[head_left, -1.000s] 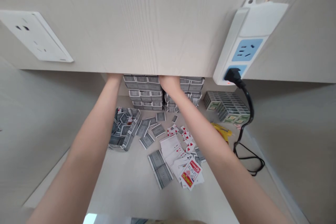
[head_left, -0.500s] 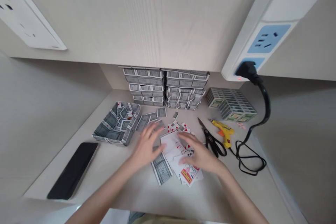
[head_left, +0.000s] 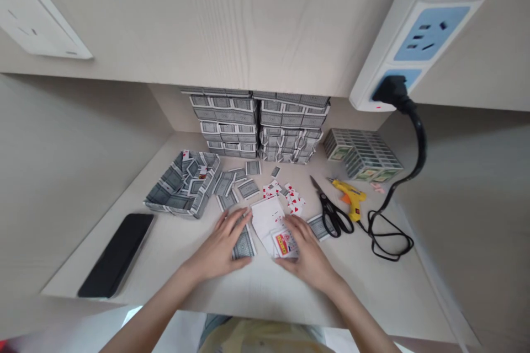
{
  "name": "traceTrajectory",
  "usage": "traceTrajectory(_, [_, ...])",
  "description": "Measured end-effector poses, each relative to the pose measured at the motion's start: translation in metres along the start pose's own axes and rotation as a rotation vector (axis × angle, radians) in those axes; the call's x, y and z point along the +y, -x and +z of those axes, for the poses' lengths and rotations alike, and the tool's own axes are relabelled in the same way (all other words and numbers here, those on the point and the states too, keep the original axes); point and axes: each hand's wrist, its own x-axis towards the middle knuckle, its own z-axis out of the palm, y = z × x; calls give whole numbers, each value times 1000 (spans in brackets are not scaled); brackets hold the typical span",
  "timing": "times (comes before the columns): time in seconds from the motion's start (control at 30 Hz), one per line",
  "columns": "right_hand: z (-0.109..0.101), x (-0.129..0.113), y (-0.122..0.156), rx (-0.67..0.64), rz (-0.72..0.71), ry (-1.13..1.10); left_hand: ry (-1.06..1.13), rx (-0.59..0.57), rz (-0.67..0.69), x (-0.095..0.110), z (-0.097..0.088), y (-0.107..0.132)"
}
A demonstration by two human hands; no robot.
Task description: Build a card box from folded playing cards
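My left hand (head_left: 221,242) rests on the desk, its thumb and fingers curved round a grey-backed playing card (head_left: 245,244). My right hand (head_left: 305,251) closes round the edges of a small pile of playing cards (head_left: 286,244), the top one printed red and yellow. White paper or card (head_left: 265,218) lies between the hands, partly under that pile. Red-heart card pieces (head_left: 293,199) lie just beyond it. Another grey-backed card (head_left: 319,227) sits right of my right hand, near the black scissors (head_left: 334,215). My palms hide parts of the cards.
An open box of folded cards (head_left: 199,207) holds loose cards at left, above a black phone (head_left: 118,253). Stacked card boxes (head_left: 290,116) stand behind. A yellow glue gun (head_left: 351,198), its looped cord (head_left: 387,256) and a patterned box (head_left: 362,154) are at right.
Both hands have come down from above the cards onto them and toward me. The spread cards under my right hand are now gathered into a tighter pile. The camera view has shifted slightly.
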Motion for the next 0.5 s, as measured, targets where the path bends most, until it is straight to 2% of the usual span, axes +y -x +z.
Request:
traceTrajectory(0.13, [4,-8,-6,24,-34,17,73,17,0,-8,-10,-3])
traceTrajectory(0.3, [8,-12,-11,31,-23,11,153,-6,48,-14,-9,-5])
traceTrajectory(0.5, [7,-14,-8,110,-8,-44,227,41,-25,-11,-7,-7])
